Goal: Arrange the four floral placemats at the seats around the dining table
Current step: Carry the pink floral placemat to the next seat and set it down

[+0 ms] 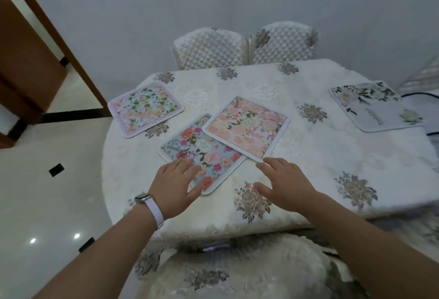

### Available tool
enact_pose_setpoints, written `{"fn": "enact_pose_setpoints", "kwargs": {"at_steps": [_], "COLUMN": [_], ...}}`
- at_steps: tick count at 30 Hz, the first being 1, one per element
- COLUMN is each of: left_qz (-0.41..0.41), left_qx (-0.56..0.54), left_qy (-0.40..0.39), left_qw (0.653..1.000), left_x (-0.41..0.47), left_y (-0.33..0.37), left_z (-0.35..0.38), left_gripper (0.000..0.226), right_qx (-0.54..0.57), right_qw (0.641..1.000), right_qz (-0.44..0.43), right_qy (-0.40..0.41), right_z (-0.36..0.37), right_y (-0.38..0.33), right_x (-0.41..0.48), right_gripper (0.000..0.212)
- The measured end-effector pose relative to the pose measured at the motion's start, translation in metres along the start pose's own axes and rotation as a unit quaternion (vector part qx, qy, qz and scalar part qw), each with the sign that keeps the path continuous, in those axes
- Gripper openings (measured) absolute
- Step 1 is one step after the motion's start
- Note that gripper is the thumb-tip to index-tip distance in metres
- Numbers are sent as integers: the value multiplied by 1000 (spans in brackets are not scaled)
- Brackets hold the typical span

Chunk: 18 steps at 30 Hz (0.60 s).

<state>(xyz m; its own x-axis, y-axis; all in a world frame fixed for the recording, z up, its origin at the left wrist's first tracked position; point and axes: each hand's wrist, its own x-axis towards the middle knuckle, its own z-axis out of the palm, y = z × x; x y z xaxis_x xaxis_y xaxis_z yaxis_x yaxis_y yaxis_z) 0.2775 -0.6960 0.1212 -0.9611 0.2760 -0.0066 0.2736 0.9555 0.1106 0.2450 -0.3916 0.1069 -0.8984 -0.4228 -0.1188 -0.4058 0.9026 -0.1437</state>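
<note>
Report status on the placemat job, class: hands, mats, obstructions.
Left hand flat on blue placemat; right hand open at peach placemat. Peach overlaps blue; two mats sit apart. No obstructions.

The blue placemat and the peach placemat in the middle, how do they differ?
The blue placemat shows bright red and pink roses on a blue ground; the peach placemat is pale pink-orange all over. The peach one lies on top, covering the blue one's far right corner. The left hand rests on the blue one; the right hand reaches the peach one's near corner. Both are rounded rectangles, lying askew.
</note>
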Motion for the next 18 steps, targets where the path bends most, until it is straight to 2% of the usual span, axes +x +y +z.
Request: {"fn": "enact_pose_setpoints", "kwargs": {"at_steps": [3, 6, 9, 11, 13, 16, 18], "left_qz": [23, 48, 27, -8, -63, -137, -205], "left_qx": [-22, -32, -57, -112, -194, -279, -380], "left_qy": [-34, -34, -54, -74, -91, -110, -99], "left_qw": [999, 998, 997, 991, 975, 944, 897], "left_x": [30, 57, 82, 97, 117, 144, 163], "left_y": [-11, -28, -41, -46, -49, -50, -45], "left_z": [11, 27, 45, 58, 73, 101, 114], "left_gripper": [60, 56, 53, 52, 52, 52, 48], "right_qx": [-4, -10, 18, 82, 187, 329, 400], "right_qw": [999, 997, 993, 982, 953, 888, 844], "right_qz": [42, 77, 117, 166, 233, 321, 358], "right_qy": [-11, -12, -17, -29, -35, -22, -2], "right_z": [3, 12, 26, 40, 55, 78, 90], "right_y": [-1, 0, 2, 4, 9, 21, 30], "right_x": [7, 14, 24, 32, 47, 76, 95], "right_gripper": [67, 66, 64, 62, 60, 59, 59]}}
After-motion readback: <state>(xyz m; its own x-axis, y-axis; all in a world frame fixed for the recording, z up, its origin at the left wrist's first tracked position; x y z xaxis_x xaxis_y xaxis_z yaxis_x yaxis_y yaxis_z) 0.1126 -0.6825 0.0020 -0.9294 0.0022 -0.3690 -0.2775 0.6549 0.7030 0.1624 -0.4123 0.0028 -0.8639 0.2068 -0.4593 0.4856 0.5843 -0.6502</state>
